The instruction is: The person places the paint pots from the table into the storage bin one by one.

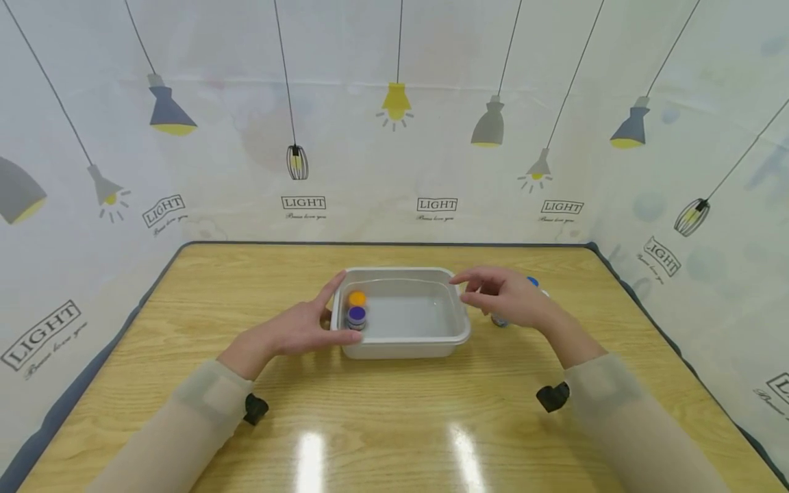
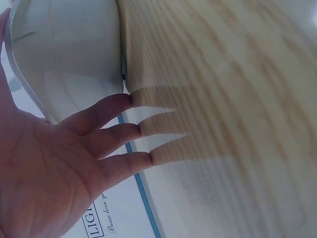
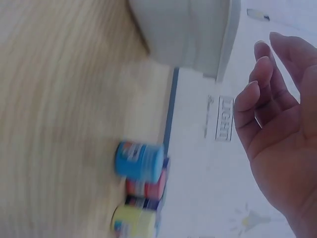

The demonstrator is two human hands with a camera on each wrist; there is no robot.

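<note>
A white plastic tub [image 1: 401,349] stands on the table, holding a jar with an orange lid [image 1: 357,298] and a jar with a purple lid [image 1: 356,314] at its left end. My left hand [image 1: 302,327] spans that end, thumb on the near rim and index finger along the left rim; its other fingers [image 2: 116,136] stretch out straight beside the tub. Over the right rim hovers my right hand [image 1: 502,296], its fingers loosely bent and holding nothing. Below it, a blue jar [image 3: 139,161], a red jar [image 3: 151,187] and a yellow jar [image 3: 133,221] stand close together, partly hidden in the head view.
The wooden table [image 1: 394,411] runs back to a printed wall sheet [image 1: 370,171] with lamp drawings, which also encloses both sides. A dark jar [image 3: 141,202] shows between the red and yellow ones. Small black cameras sit at both wrists.
</note>
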